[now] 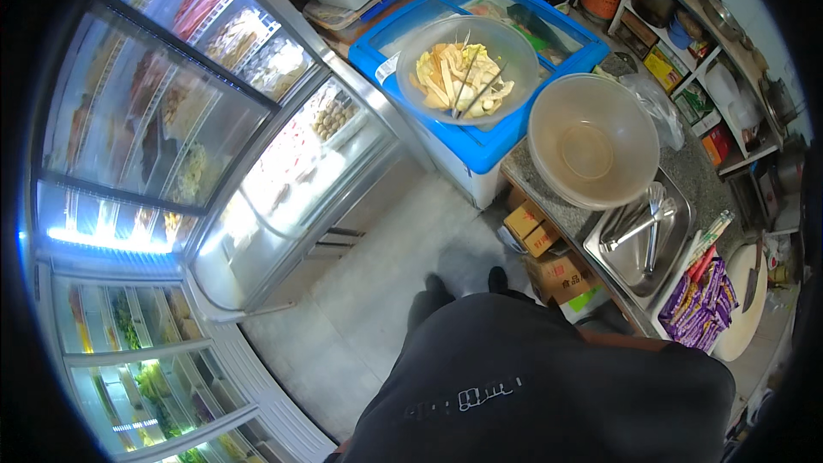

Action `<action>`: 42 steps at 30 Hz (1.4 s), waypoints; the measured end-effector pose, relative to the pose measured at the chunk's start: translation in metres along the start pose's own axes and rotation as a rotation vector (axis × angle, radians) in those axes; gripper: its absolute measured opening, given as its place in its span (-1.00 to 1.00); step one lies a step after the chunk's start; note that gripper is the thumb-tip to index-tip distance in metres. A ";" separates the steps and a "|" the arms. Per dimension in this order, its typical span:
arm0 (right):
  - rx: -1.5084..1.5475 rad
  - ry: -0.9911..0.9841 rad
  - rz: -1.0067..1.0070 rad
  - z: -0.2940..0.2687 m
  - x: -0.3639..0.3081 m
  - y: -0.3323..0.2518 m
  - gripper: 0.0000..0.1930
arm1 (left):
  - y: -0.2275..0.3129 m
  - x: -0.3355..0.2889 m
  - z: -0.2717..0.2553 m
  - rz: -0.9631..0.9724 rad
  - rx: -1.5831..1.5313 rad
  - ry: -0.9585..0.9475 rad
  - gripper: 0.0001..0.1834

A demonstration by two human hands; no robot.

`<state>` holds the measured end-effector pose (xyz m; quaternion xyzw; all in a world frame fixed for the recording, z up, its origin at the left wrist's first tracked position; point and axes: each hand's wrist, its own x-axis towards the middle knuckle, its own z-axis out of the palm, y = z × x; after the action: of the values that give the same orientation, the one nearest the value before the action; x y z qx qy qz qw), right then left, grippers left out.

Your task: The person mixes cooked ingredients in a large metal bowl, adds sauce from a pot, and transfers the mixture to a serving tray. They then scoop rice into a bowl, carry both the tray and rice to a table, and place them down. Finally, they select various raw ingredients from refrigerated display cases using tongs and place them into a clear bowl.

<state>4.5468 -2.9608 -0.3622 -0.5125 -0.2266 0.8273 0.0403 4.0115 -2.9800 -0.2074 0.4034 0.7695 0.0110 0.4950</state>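
Neither of my hands is in view. A strip of my right forearm (pixel 624 339) shows beside my dark top, near the counter's front edge, and the hand beyond it is hidden. A large translucent plastic bowl (pixel 630 124) stands on the grey counter, with no food seen in it. To its left, another clear bowl (pixel 520 43) holds pale cut strips and leafy pieces (pixel 450 77), with thin dark utensils leaning in them. That bowl rests on a blue-framed chest freezer (pixel 484 154). Metal utensils (pixel 656 219) lie in a steel tray (pixel 630 276) closer to me.
Purple packets (pixel 696 307) lie near a round cutting board (pixel 737 334) with a knife (pixel 752 279). Cardboard boxes (pixel 557 273) sit under the counter (pixel 549 176). A lit glass display fridge (pixel 163 120) lines the left. Shelves (pixel 690 51) with pots stand at the right.
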 end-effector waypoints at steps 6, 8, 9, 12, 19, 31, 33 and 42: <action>0.063 0.049 -0.051 0.043 0.058 -0.067 -0.49 | 0.053 0.139 -0.108 0.140 0.135 -0.091 -0.69; 0.065 0.093 -0.063 0.072 0.076 -0.086 -0.48 | 0.073 0.209 -0.147 0.246 0.220 -0.109 -0.68; 0.070 0.118 -0.071 0.088 0.083 -0.097 -0.47 | 0.085 0.247 -0.168 0.263 0.328 -0.112 -0.68; 0.080 0.182 -0.095 0.137 0.102 -0.132 -0.46 | 0.122 0.345 -0.231 0.494 0.491 -0.355 -0.67; 0.001 0.254 -0.185 0.198 0.129 -0.162 -0.41 | 0.204 0.432 -0.294 0.691 0.880 -0.637 -0.64; -1.003 0.856 -0.895 0.117 -0.035 -0.489 -0.77 | 0.373 0.413 -0.308 0.260 0.368 -0.863 -0.70; -1.161 1.129 -0.912 0.105 -0.070 -0.559 -0.77 | 0.422 0.394 -0.290 0.627 0.352 -0.842 -0.67; -1.043 0.783 -0.105 0.103 0.005 -0.660 -0.62 | 0.591 0.438 -0.248 1.070 0.340 0.206 -0.70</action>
<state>4.3463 -2.4034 -0.0531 -0.7163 -0.5917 0.3579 -0.0937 4.0999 -2.2098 -0.1645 0.8079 0.4931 0.1752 0.2711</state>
